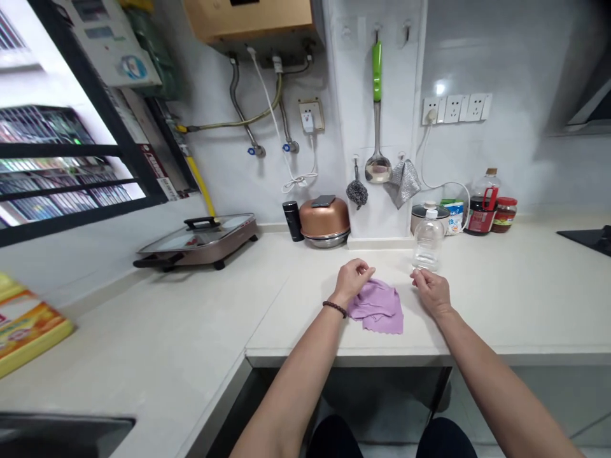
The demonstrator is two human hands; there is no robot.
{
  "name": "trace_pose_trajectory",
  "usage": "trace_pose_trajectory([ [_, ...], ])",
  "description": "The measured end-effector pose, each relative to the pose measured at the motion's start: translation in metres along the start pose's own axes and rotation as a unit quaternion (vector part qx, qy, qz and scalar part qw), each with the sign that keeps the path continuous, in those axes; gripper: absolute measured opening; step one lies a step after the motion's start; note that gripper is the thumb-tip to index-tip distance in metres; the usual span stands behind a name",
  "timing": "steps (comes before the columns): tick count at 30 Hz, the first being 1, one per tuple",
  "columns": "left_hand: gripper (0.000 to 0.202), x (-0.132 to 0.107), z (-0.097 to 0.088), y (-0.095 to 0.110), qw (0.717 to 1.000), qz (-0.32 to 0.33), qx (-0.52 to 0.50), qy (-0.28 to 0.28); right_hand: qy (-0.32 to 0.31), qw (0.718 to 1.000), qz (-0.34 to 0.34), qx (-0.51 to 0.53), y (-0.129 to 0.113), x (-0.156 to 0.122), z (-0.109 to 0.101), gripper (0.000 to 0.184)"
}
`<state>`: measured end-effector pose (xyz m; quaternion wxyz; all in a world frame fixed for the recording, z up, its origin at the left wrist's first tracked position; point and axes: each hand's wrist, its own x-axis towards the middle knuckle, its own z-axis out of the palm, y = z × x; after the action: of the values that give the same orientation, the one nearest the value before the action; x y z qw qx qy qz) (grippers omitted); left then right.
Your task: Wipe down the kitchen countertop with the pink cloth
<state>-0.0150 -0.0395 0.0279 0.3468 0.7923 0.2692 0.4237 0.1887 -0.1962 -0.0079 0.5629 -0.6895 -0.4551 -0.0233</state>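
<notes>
A crumpled purple cloth (379, 308) with a scalloped edge lies on the white counter, between my two hands. My left hand (352, 281), a dark bead bracelet at its wrist, is just over the cloth's upper left edge. Its fingers are loosely curled, and nothing shows in them. To the right of the cloth, my right hand (432, 292) rests near the counter with fingers closed together and no object visible in them. Right behind that hand stands a clear plastic bottle (428, 242) with a white cap, upright.
An electric pan with glass lid (205, 238) stands back left. Along the wall are a black cylinder (293, 221), a copper-coloured pot (324, 218), a dark sauce bottle (480, 213) and a red-lidded jar (505, 215). A ladle (377, 127) hangs above. A yellow package (28, 324) sits far left.
</notes>
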Motion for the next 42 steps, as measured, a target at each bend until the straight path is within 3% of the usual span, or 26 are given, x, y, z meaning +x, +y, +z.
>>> trace_pose_trajectory([
  [4, 0.034, -0.015, 0.008, 0.009, 0.971, 0.027, -0.024, -0.237, -0.019, 1.000, 0.011, -0.001, 0.001, 0.000, 0.000, 0.053],
  [7, 0.039, -0.022, 0.014, 0.010, 0.947, 0.032, 0.044, -0.317, -0.032, 0.999, 0.017, 0.005, 0.002, 0.000, -0.001, 0.052],
  [10, 0.026, -0.019, 0.017, 0.008, 0.962, -0.022, 0.024, -0.271, -0.054, 0.998, 0.004, 0.018, 0.000, -0.001, 0.000, 0.049],
  [13, 0.028, -0.012, 0.014, 0.008, 0.984, -0.063, -0.098, -0.136, -0.087, 0.995, -0.012, 0.047, -0.002, -0.003, 0.003, 0.046],
  [16, 0.037, -0.006, 0.006, 0.010, 0.963, -0.088, -0.253, -0.033, -0.128, 0.990, -0.012, 0.064, -0.007, -0.006, 0.008, 0.061],
  [19, 0.047, -0.005, 0.000, 0.015, 0.921, -0.126, -0.367, -0.021, -0.203, 0.978, -0.013, 0.043, -0.015, -0.011, 0.014, 0.079],
  [21, 0.050, -0.005, -0.001, 0.017, 0.906, -0.134, -0.401, -0.020, -0.245, 0.968, -0.026, 0.043, -0.019, -0.015, 0.018, 0.077],
  [24, 0.052, -0.005, 0.001, 0.018, 0.905, -0.128, -0.405, 0.006, -0.250, 0.962, -0.044, 0.104, -0.025, -0.019, 0.020, 0.064],
  [26, 0.053, -0.005, 0.005, 0.017, 0.906, -0.123, -0.404, 0.013, -0.251, 0.958, -0.045, 0.130, -0.028, -0.021, 0.022, 0.066],
  [29, 0.051, -0.004, 0.010, 0.013, 0.903, -0.121, -0.413, 0.002, -0.264, 0.961, -0.044, 0.070, -0.031, -0.024, 0.024, 0.064],
  [33, 0.040, 0.000, 0.010, 0.006, 0.929, -0.093, -0.358, 0.028, -0.198, 0.980, -0.024, -0.006, -0.027, -0.019, 0.025, 0.032],
  [37, 0.030, 0.002, 0.006, 0.002, 0.963, -0.064, -0.245, 0.088, -0.044, 0.993, 0.034, 0.108, -0.017, -0.006, 0.023, 0.038],
  [39, 0.029, 0.001, 0.005, 0.003, 0.970, -0.058, -0.227, 0.057, 0.007, 0.986, 0.044, 0.163, -0.015, 0.000, 0.019, 0.045],
  [42, 0.033, -0.001, 0.003, 0.002, 0.980, -0.038, -0.195, -0.029, 0.028, 0.980, 0.061, 0.188, -0.021, 0.015, 0.005, 0.052],
])
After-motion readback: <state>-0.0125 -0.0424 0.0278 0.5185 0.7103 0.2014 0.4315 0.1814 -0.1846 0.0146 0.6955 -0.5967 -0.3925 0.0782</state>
